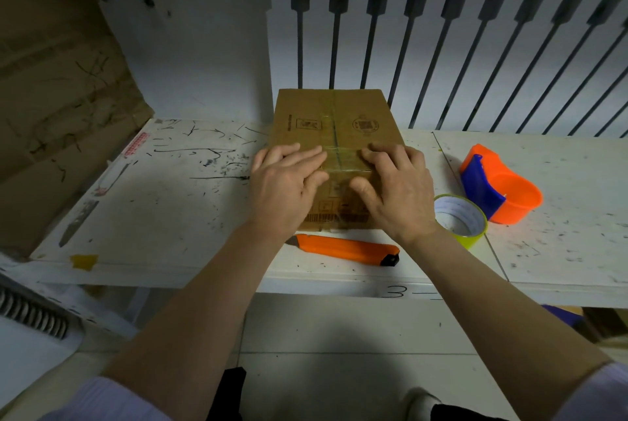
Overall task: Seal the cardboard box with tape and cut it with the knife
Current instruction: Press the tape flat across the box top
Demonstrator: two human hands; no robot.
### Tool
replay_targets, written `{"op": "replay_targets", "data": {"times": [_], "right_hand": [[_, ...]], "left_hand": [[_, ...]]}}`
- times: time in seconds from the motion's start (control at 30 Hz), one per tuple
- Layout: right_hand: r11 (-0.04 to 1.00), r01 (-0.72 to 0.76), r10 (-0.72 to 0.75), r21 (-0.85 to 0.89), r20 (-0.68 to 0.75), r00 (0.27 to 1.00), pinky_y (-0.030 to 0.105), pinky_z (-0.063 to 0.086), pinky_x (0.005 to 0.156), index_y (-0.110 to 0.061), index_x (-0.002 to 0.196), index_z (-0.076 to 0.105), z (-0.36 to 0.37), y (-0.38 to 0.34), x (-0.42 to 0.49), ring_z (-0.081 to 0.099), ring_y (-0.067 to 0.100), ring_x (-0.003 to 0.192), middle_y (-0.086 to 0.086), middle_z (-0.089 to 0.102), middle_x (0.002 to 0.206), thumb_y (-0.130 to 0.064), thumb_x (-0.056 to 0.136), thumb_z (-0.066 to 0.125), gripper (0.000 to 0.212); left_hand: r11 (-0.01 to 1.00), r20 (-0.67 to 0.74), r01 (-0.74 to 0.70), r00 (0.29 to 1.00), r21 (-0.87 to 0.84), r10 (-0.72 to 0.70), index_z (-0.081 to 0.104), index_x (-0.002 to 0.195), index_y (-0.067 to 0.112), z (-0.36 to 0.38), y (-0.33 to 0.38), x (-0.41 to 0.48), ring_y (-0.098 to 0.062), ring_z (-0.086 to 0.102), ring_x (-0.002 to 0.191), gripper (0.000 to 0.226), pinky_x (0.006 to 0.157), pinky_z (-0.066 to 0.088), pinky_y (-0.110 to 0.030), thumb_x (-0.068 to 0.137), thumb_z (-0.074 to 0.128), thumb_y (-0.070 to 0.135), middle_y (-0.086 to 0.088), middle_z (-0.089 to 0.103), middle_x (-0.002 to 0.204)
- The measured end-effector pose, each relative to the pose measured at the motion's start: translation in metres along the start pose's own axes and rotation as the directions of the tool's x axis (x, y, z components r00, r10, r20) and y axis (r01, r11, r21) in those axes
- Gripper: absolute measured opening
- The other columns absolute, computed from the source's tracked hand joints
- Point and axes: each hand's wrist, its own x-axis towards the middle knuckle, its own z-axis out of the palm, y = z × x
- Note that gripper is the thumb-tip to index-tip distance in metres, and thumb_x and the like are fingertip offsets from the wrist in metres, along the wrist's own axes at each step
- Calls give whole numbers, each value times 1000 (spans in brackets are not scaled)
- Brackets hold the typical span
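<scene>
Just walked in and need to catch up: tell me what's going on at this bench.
A person is pressing both palms flat on a cardboard box on the white workbench. The left hand and right hand sit either side of the centre seam, smoothing clear tape laid across it. The orange knife lies untouched in front of the box. A tape roll and an orange and blue dispenser rest to the right.

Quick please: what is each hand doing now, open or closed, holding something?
Left hand: open, flat on the cardboard box, holding nothing.
Right hand: open, flat on the box, holding nothing.
</scene>
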Motion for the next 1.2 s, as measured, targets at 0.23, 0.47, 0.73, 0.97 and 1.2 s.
{"op": "replay_targets", "data": {"times": [0.23,0.47,0.73,0.97,1.2], "right_hand": [[1000,-14,15,9,-41,999,47,48,82,-17,117,60,5,-4,0,50,38,111,6,60,123,-51,78,57,52],[996,-88,87,-28,-12,996,46,41,89,-21,115,57,3,-11,0,45,32,115,3,56,126,-73,68,50,71],[983,-99,84,-152,-102,991,48,39,84,-14,103,57,12,-17,-2,49,38,108,12,58,116,-77,58,58,78],[976,-98,69,-192,-152,986,45,45,74,-13,95,58,17,-19,0,54,37,94,15,59,101,-69,55,65,70],[986,76,-87,-148,-72,994,45,49,78,-15,117,59,12,2,-3,56,39,102,13,63,117,-43,64,76,62]], "left_hand": [[999,-24,40,999,23,-39,68,109,22,6,1,-2,-20,57,112,42,100,34,-40,74,64,45,7,70,115],[992,146,-35,989,125,16,52,128,25,-4,-1,-8,-23,47,126,69,111,28,-50,64,78,22,8,57,133],[1000,18,5,1000,14,-5,63,118,21,-1,2,-7,-22,53,118,49,106,34,-49,72,47,21,5,65,123],[994,1,28,1000,102,-28,66,111,22,5,5,-6,-22,56,116,46,104,35,-47,77,55,52,6,68,118],[978,50,-9,999,207,-2,63,111,23,11,2,-4,-24,56,113,60,100,35,-46,63,70,57,6,67,118]]}}
